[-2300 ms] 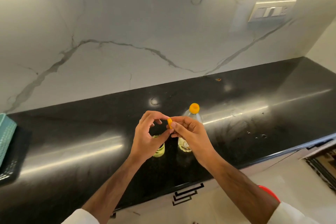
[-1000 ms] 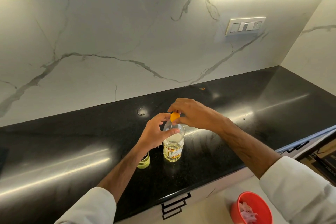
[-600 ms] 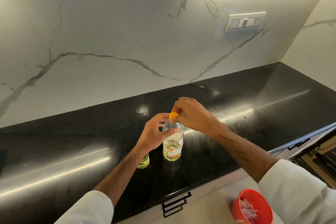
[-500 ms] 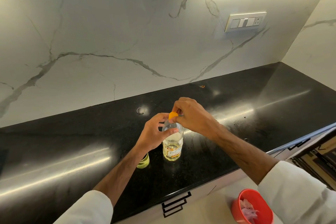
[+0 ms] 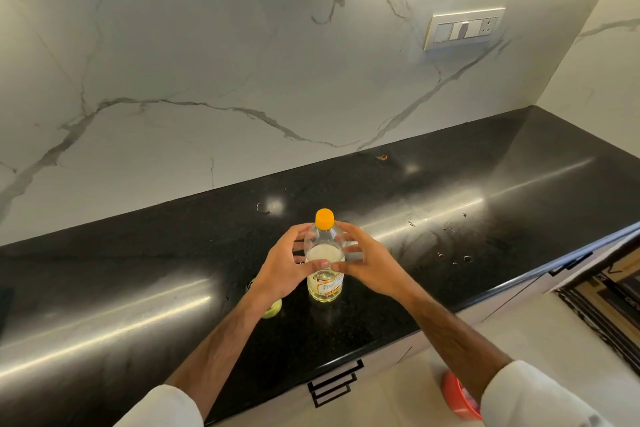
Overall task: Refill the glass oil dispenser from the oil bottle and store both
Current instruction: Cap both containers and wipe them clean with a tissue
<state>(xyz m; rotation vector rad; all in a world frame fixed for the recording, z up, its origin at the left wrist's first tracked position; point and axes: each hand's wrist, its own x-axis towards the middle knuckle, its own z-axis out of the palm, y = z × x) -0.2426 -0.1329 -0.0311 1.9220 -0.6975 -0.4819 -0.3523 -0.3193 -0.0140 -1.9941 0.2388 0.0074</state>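
— Where's the oil bottle [image 5: 325, 274]?
— Upright near the table's [image 5: 485, 218] front edge, orange cap [image 5: 324, 219] on.
— And the hands?
— Left hand [image 5: 284, 269] and right hand [image 5: 365, 267] flank it, fingers curved round its body.
— The dispenser?
— The glass oil dispenser [image 5: 273, 310] stands beside the bottle, mostly hidden under the left wrist.

Black counter [image 5: 450, 218] under bottle [image 5: 325, 282], dispenser [image 5: 273, 310].
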